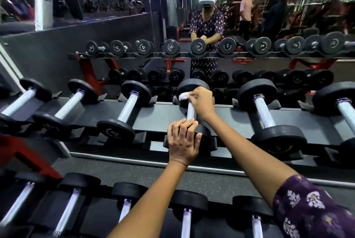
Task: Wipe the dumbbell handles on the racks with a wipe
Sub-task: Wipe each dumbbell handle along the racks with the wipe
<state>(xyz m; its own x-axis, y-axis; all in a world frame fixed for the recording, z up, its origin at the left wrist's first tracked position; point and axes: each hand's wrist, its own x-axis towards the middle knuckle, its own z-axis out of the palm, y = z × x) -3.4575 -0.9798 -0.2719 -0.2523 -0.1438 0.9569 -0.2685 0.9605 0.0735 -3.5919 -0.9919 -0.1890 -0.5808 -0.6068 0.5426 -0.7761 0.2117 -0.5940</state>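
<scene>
A black dumbbell with a knurled silver handle [191, 111] lies on the upper rack [163, 116] in the middle of the view. My right hand [201, 101] pinches a crumpled white wipe [183, 95] against the far end of that handle, next to the far weight head. My left hand [183, 140] lies over the near weight head, its fingers curled round the head's top edge by the handle's near end. Most of that near head is hidden under the hand.
Several more dumbbells sit on the same rack, one to the left [126, 111] and one to the right [267, 114]. A lower rack of dumbbells [187, 216] runs along the bottom. A wall mirror [249, 16] behind shows the racks, me and other people.
</scene>
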